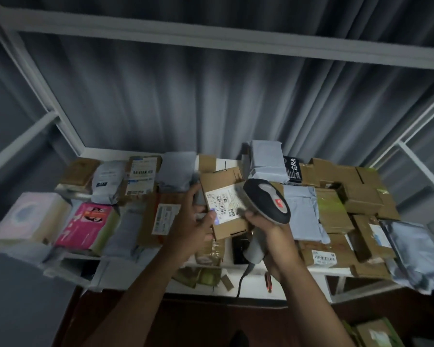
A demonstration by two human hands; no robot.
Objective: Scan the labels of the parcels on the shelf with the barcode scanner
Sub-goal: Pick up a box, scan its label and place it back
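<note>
So I've got the barcode scanner in my right hand, fingers wrapped tight round its grey plastic handle. It's a smooth pistol-shaped thing: rounded dark head with a grey pad and a red mark on top, handle running down toward me with a black cable off the bottom. The head points up and left, right over the label.

My left hand grips the left edge of a small cardboard box, thumb on its top face. It's plain brown corrugated, boxy, tipped a bit so the white printed label faces up. There's a bluish glow on my left fingertips next to the label.

The box sits between my two hands, above the middle of the white metal shelf. Around it: crinkly grey poly mailers, more taped brown cartons on the right, and a glossy pink box on the left.
</note>
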